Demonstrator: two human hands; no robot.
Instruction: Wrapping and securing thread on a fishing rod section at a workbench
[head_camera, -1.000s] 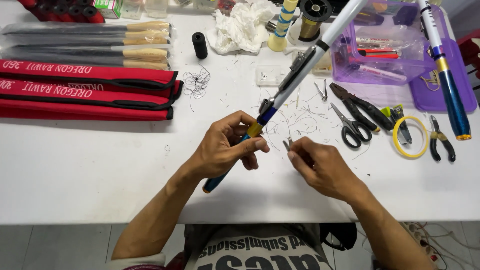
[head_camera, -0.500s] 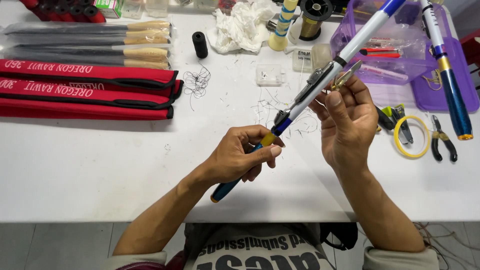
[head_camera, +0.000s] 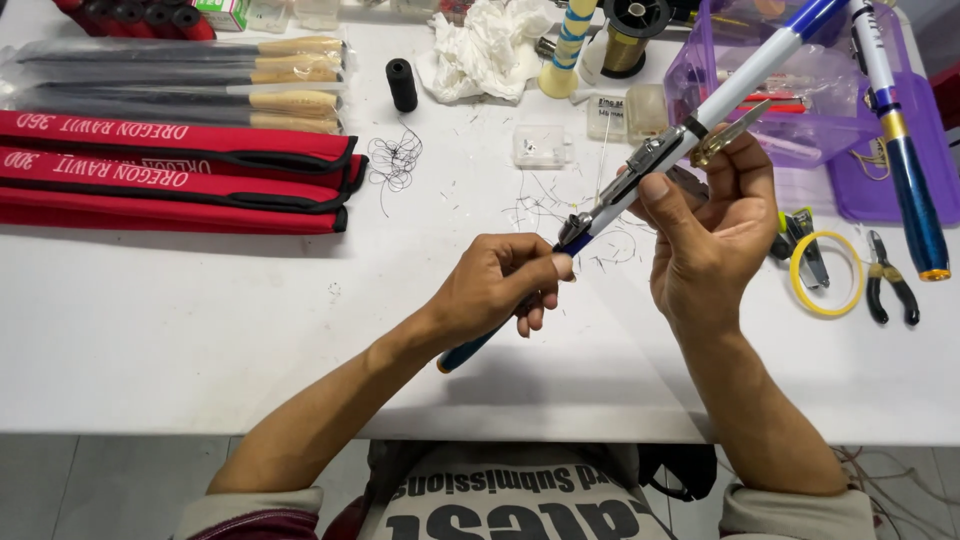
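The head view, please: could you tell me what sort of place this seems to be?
Probably a fishing-rod repair bench: the left hand and right hand hold a rod, with thread spools, pliers and red rod bags around.

I work at a fishing rod workshop bench. The white table (head_camera: 200, 330) carries repair and assembly supplies: red cloth rod sleeves (head_camera: 170, 170) stacked at the left, bagged rod sections with cork handles (head_camera: 180, 75) above them, a black thread spool (head_camera: 402, 84), a large spool of gold thread (head_camera: 628, 35), pliers (head_camera: 890, 290), a roll of yellow tape (head_camera: 827, 287), and a purple plastic tray (head_camera: 800, 110) holding small parts. Thread clippings (head_camera: 395, 160) lie scattered across the surface. A second blue and white rod (head_camera: 900, 140) rests at the right.
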